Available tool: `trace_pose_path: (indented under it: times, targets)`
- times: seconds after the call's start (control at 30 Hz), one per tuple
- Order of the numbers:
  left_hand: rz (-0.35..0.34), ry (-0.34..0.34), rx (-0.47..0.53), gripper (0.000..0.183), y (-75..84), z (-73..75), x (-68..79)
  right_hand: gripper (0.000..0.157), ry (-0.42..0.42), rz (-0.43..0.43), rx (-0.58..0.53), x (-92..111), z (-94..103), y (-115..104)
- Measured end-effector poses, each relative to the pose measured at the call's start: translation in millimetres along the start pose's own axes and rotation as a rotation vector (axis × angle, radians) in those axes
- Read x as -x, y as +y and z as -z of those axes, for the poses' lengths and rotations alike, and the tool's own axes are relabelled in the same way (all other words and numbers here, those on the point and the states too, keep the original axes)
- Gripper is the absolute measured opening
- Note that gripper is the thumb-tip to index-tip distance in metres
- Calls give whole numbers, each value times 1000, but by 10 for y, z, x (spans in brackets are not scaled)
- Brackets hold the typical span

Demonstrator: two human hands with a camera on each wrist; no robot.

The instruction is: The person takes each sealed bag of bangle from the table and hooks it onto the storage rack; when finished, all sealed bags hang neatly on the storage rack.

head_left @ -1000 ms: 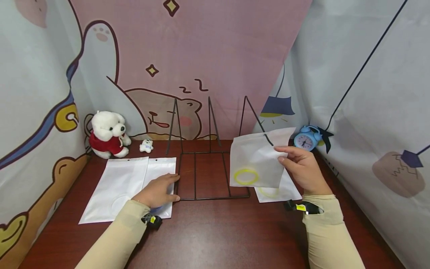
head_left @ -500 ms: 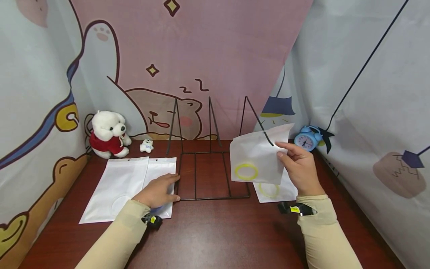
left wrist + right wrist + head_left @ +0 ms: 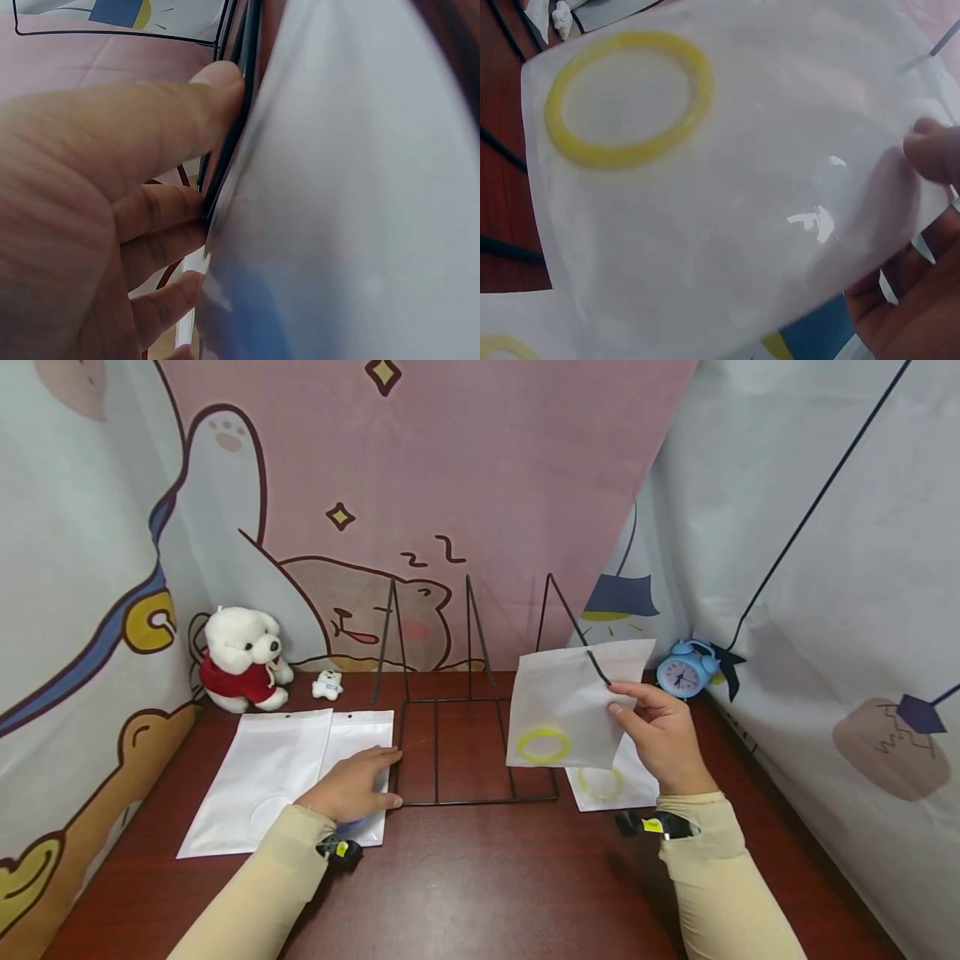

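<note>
My right hand (image 3: 663,735) pinches the edge of a translucent white bag (image 3: 570,702) with a yellow ring (image 3: 630,97) inside. The bag hangs by the front tip of the rack's right prong, which overlaps its upper right part; whether the tip passes through a hole I cannot tell. My left hand (image 3: 356,785) rests at the left side of the black wire rack (image 3: 472,803), thumb and fingertips touching its base wire. Beneath that hand lies a white bag (image 3: 360,187) with something blue in it. Another white bag (image 3: 255,777) overlaps it on the left.
Under the held bag another bag with a yellow ring (image 3: 630,785) lies on the table. A blue alarm clock (image 3: 686,668) stands at the back right. A plush white bear (image 3: 243,656) and a tiny bear figure (image 3: 327,685) sit at the back left. Two more rack prongs (image 3: 468,610) stand upright.
My right hand has shifted slightly left with the bag, closer to the prong tip. The bag rose a little, then moved slightly left. My left hand stays in place.
</note>
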State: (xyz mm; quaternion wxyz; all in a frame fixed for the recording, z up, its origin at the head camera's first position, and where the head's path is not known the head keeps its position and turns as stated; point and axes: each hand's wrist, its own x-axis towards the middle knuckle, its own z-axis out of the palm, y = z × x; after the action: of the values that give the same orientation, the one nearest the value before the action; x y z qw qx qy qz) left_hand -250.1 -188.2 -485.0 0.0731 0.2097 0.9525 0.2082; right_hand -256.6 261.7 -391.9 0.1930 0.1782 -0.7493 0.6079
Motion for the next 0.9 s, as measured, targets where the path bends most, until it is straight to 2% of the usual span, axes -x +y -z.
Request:
trace_pose_path:
  times: [0.13,0.37,0.53,0.63,0.9]
  targets:
    - [1,1,-4,79,-1,2,2,28,-56,-7,-29,1,23,50]
    - [0,-1,1,80,10,2,7,23,-158,6,62,-5,63,171]
    - [-1,0,1,80,15,4,7,22,-235,-22,64,-23,80,279]
    - [-3,1,3,80,19,9,10,20,-250,-53,91,-30,89,336]
    - [-11,3,0,80,4,4,3,20,-289,-69,180,-47,99,449]
